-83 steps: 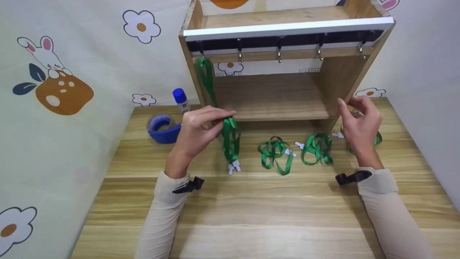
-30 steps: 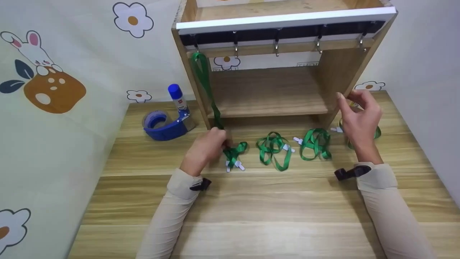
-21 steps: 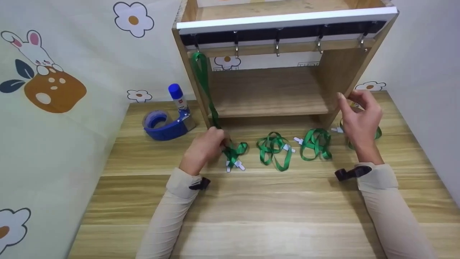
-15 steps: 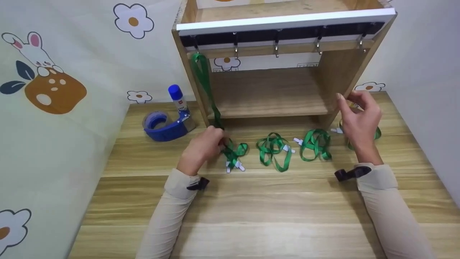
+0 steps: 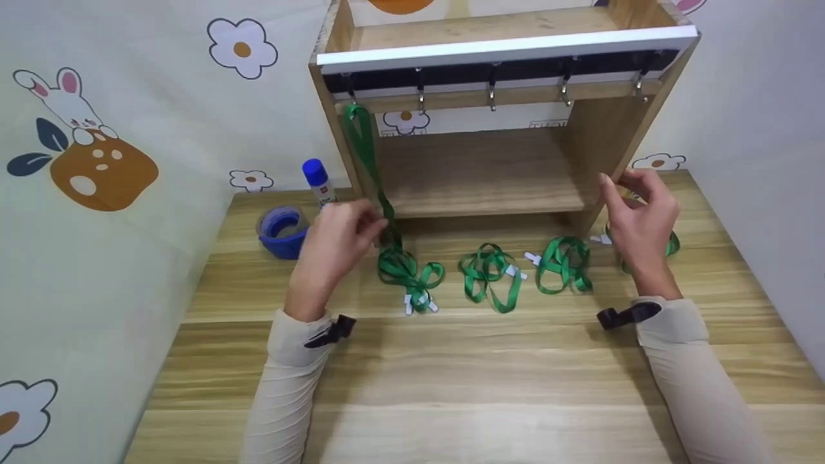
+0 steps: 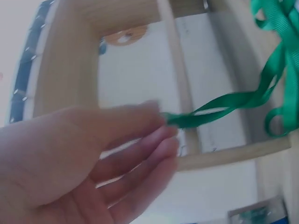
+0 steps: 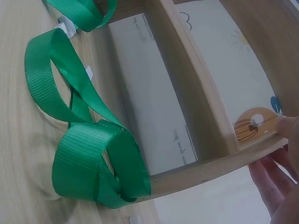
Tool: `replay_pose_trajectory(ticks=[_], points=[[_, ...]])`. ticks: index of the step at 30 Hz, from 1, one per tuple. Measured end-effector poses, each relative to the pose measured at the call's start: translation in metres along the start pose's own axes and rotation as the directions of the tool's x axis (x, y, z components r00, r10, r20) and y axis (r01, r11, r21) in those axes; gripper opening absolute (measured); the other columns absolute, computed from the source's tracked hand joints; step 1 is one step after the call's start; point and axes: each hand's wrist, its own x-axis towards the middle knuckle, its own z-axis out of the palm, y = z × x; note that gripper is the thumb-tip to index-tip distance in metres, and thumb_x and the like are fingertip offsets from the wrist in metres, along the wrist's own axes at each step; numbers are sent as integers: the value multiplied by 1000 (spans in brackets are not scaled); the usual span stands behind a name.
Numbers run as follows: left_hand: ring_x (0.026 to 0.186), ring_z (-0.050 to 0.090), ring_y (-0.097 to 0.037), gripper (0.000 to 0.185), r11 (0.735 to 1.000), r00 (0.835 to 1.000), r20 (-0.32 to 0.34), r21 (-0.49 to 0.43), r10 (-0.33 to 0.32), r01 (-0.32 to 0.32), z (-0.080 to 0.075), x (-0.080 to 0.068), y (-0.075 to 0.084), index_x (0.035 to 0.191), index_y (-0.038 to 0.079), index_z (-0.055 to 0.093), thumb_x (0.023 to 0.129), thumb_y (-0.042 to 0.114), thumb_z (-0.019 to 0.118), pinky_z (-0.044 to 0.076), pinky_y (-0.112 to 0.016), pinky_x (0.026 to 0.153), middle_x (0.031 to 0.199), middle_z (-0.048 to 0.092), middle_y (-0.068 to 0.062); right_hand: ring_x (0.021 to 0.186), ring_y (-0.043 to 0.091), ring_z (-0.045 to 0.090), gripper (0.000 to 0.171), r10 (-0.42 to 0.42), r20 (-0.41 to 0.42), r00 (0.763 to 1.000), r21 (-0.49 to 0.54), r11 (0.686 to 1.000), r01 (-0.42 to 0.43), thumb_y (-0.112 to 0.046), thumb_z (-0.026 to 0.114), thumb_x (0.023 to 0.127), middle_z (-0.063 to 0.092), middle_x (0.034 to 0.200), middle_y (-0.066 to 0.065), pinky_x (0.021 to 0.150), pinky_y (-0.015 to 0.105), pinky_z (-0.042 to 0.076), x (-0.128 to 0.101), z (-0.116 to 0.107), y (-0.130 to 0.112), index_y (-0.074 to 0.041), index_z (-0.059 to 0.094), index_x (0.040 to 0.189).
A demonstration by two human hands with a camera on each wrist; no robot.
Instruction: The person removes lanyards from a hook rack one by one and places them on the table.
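My left hand [image 5: 332,254], blurred, pinches a green ribbon lanyard [image 5: 363,145] low on its strap, between thumb and index fingertips. The lanyard hangs from the leftmost metal hook [image 5: 352,96] of a wooden shelf rack [image 5: 483,171], its lower part heaped on the table. In the left wrist view, the ribbon [image 6: 233,100] runs twisted from the fingertips toward the heap at right. My right hand [image 5: 644,229] grips the rack's right side panel, the thumb on one face and fingers on the other in the right wrist view. A looped lanyard [image 7: 88,158] lies beside the panel there.
Two coiled green lanyards with white clips, one left [image 5: 490,277] and one right [image 5: 564,264], lie before the rack. Another is partly behind my right hand. Several bare hooks line the rail. A blue tape dispenser [image 5: 283,245] and glue stick [image 5: 317,177] stand left.
My left hand first lowers the gathered lanyard to the table, then moves up and left along its strap, uncovering the heap. My right hand stays on the panel. The head view shifts slightly.
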Motion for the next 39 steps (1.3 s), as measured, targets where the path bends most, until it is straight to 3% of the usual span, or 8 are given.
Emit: replay_pose_trajectory(ticks=[3, 6, 9, 13, 20, 25, 33, 39], points=[[80, 76, -19, 20, 998, 991, -133, -54, -30, 23, -3, 1, 0, 104, 6, 78, 102, 26, 78, 67, -36, 75, 93, 80, -8, 108, 4, 72, 32, 4, -1, 1000, 5, 1000, -4, -29, 83, 97, 80, 119, 6, 90, 16, 63, -2, 0, 2, -4, 76, 117], [84, 78, -21, 28, 993, 979, -200, -112, -43, 21, 3, 4, 1, 110, 2, 77, 101, 29, 79, 69, -36, 79, 97, 81, -11, 108, 4, 72, 32, 17, -8, 1000, 2, 1000, -17, -27, 83, 97, 80, 119, 8, 90, 16, 62, -4, -1, 3, -3, 76, 117], [88, 80, -22, 33, 987, 973, -226, -159, -50, 13, 12, 8, 4, 117, 0, 75, 102, 30, 78, 69, -35, 81, 102, 82, -13, 108, 4, 72, 31, 27, -11, 1000, -12, 1000, -27, -26, 83, 98, 80, 120, 9, 92, 19, 63, -7, -2, 1, -3, 76, 118], [88, 81, -21, 31, 983, 963, -260, -185, -66, 17, 23, 12, 5, 113, 1, 76, 103, 31, 77, 69, -33, 81, 103, 82, -14, 109, 4, 72, 31, 22, -5, 1000, -21, 1000, -22, -27, 82, 98, 80, 121, 9, 95, 26, 64, -8, -1, 0, -4, 76, 118], [85, 81, -22, 26, 984, 954, -291, -175, -70, 19, 29, 16, 5, 104, 3, 78, 104, 28, 76, 69, -35, 79, 99, 83, -14, 107, 4, 72, 31, 17, -9, 1000, -7, 1000, -17, -26, 83, 98, 80, 119, 10, 90, 17, 63, -7, 1, 3, -3, 76, 117], [87, 82, -24, 24, 986, 937, -345, -165, -55, -2, 26, 16, 3, 103, 3, 79, 103, 27, 77, 69, -36, 79, 100, 83, -14, 107, 4, 72, 32, 14, -6, 1000, 1, 1000, -14, -28, 84, 97, 80, 120, 9, 91, 20, 64, -6, 2, 5, -4, 76, 117], [90, 82, -24, 19, 984, 877, -479, -135, 41, -120, 11, 18, 0, 108, 3, 81, 105, 20, 74, 69, -38, 81, 102, 84, -13, 111, 8, 73, 32, 13, 5, 1000, 11, 1000, -13, -28, 83, 98, 80, 123, 7, 95, 24, 64, -4, 1, 3, -6, 77, 120], [96, 81, -23, 18, 982, 862, -503, -131, 55, -139, -3, 18, 6, 117, 3, 81, 106, 12, 71, 69, -37, 87, 110, 83, -13, 113, 9, 72, 31, 21, 6, 1000, 0, 1000, -21, -29, 81, 99, 79, 125, 7, 98, 31, 64, -3, 1, -3, -7, 76, 121]])
